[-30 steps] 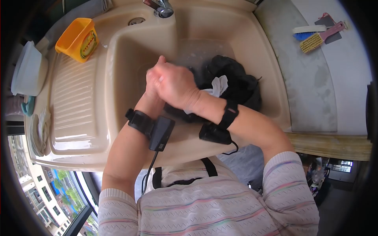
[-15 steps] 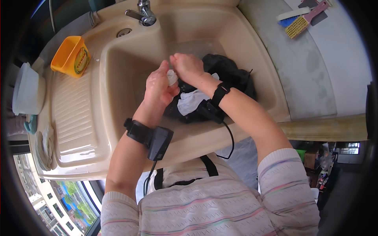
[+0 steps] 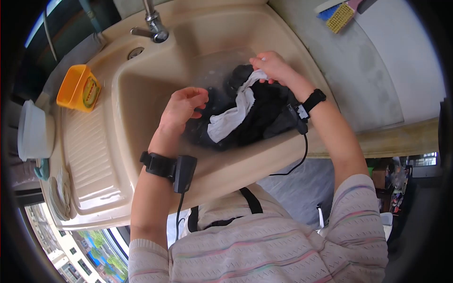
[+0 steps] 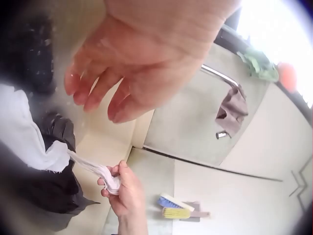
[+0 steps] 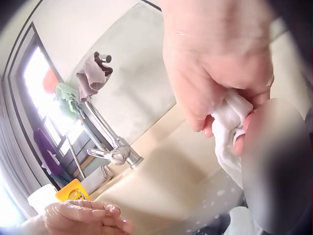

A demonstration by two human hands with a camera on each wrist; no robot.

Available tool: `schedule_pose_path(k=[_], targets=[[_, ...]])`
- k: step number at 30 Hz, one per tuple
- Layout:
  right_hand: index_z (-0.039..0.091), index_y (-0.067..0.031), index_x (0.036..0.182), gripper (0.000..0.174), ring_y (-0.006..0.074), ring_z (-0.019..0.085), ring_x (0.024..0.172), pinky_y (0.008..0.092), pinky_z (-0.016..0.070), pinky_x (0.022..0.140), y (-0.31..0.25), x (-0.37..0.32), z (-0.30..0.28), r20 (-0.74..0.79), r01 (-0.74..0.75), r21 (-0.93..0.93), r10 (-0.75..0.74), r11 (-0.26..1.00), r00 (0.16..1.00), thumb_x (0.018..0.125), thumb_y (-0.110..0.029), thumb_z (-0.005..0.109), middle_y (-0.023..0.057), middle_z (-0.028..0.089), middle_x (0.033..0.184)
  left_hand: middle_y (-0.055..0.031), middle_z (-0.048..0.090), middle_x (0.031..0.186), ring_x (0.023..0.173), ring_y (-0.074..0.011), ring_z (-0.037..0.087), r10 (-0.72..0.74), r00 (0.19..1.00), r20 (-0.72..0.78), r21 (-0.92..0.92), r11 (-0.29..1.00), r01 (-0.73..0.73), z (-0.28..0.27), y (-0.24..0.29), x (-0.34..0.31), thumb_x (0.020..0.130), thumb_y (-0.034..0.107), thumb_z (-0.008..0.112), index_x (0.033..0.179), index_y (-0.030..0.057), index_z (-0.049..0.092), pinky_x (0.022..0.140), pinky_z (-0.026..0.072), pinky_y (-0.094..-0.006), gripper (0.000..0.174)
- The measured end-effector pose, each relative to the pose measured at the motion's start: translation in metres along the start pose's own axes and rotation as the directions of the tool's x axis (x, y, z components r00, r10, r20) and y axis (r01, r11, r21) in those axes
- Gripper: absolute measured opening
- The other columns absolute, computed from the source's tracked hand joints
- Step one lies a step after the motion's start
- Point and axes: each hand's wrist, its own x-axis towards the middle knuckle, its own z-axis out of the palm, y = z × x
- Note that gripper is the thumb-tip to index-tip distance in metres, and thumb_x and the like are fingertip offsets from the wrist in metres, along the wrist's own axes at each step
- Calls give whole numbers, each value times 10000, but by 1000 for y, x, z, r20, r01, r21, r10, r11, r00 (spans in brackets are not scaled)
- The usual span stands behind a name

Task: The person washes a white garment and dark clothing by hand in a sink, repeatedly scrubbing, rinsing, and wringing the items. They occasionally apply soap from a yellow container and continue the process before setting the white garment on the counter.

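Note:
My right hand [image 3: 279,70] grips one end of a long, wet white cloth [image 3: 235,113] over the right side of the sink basin. From there the cloth trails down across dark wet clothing [image 3: 271,111] lying in cloudy water. In the right wrist view, the curled fingers are wrapped round the bunched white cloth [image 5: 229,129]. Over the basin's left part hovers my left hand [image 3: 181,106], apart from the cloth. Its wet fingers are loosely bent with nothing between them, as the left wrist view shows of that hand [image 4: 142,63].
A chrome faucet [image 3: 153,27] rises behind the beige sink [image 3: 141,99]. On the ribbed drainboard stands a yellow tub [image 3: 75,92], with a white basin [image 3: 35,132] farther left. A yellow-bristled brush [image 3: 340,19] and a blue-bristled brush [image 3: 327,12] lie on the right counter.
The hands were clasped together, then parted with white cloth bunched at the left hand. Now the right hand has moved right, drawing the white cloth out, and the left hand is free.

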Motion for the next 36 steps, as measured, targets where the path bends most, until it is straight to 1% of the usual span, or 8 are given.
schedule_pose_path(k=[3, 5, 6, 8, 15, 24, 29, 36], targets=[[560, -69, 758, 248, 93, 512, 423, 223, 354, 308, 15, 5, 9, 65, -63, 9, 63, 998, 996, 839, -300, 522, 32, 568, 629, -29, 597, 828, 772, -111, 538, 14, 994, 113, 277, 960, -45, 8, 13, 0, 765, 269, 580, 957, 44, 611, 641, 443, -261, 297], [591, -61, 685, 237, 148, 535, 452, 309, 432, 408, 28, 10, 10, 95, 186, -199, -170, 962, 981, 790, -266, 536, 51, 548, 543, 6, 585, 731, 582, -69, 499, 2, 983, 183, 457, 885, -87, 13, 7, 18, 756, 228, 594, 912, 64, 629, 491, 416, -211, 229], [609, -46, 691, 254, 197, 561, 491, 338, 456, 478, 48, 29, 18, 168, 508, -583, -517, 634, 839, 758, -272, 515, 102, 572, 552, 4, 579, 710, 529, -62, 483, -27, 966, 257, 448, 889, -94, 10, -4, 31, 743, 178, 605, 892, 66, 633, 430, 392, -207, 189], [610, -45, 668, 262, 228, 602, 535, 340, 482, 506, 19, 0, 5, 6, 268, -349, -284, 898, 959, 738, -272, 501, 141, 610, 628, -27, 584, 715, 523, -94, 508, -173, 948, 268, 539, 842, 1, 18, -16, 50, 673, 115, 656, 926, 48, 614, 417, 406, -230, 265], [574, 11, 689, 262, 204, 563, 397, 320, 474, 409, -13, -15, -12, -41, 160, -133, -166, 978, 985, 783, -216, 485, 129, 575, 538, -96, 588, 766, 557, -165, 558, -365, 880, 304, 868, 487, -97, 31, -50, 72, 518, 172, 759, 1067, -4, 527, 458, 456, -286, 622], [596, 13, 743, 242, 196, 567, 439, 334, 483, 474, -34, -13, -19, -30, 168, -212, -178, 963, 984, 784, -191, 473, 101, 580, 524, -114, 592, 666, 538, -178, 568, -327, 869, 372, 925, 205, -319, 40, -68, 84, 514, 192, 732, 719, -23, 629, 505, 451, -282, 315], [599, 18, 706, 244, 211, 573, 449, 342, 483, 473, -27, -9, -11, -13, 164, -150, -168, 975, 986, 780, -174, 467, 107, 583, 533, -68, 587, 659, 628, -137, 562, -378, 865, 329, 517, 839, 170, 47, -38, 65, 570, 69, 643, 742, -29, 606, 600, 439, -249, 201], [608, 6, 661, 366, 350, 586, 630, 426, 467, 599, -13, -19, 33, 1, 199, -53, -199, 979, 980, 740, -344, 541, 177, 583, 601, -79, 584, 935, 780, -211, 600, -224, 918, 329, -397, 849, 349, 39, -17, 70, 783, 190, 545, 1038, 18, 509, 634, 510, -333, 310]])
